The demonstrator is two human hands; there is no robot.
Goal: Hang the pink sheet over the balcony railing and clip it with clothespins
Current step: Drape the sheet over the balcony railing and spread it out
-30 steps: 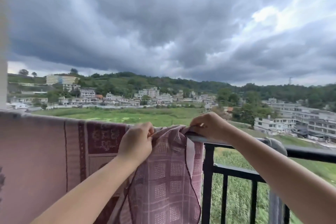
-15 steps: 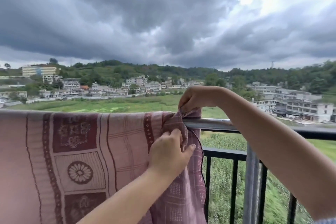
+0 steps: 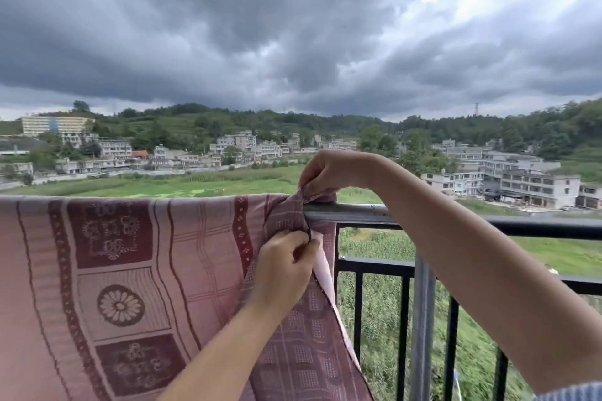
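The pink sheet (image 3: 136,270) is draping over the balcony railing (image 3: 456,221); the right hand (image 3: 329,172) is pinching its bunched top edge, the left hand (image 3: 283,270) gripping the hanging edge, fields and buildings (image 3: 537,185) lying beyond.

dark storm clouds (image 3: 260,26) hang over hillside buildings (image 3: 241,146) and a green field (image 3: 202,182).

Head view: worn at head height, facing outward over the balcony railing (image 3: 488,221).
Nearness: close above railing; hills (image 3: 358,120) far.
Overlap: single view.
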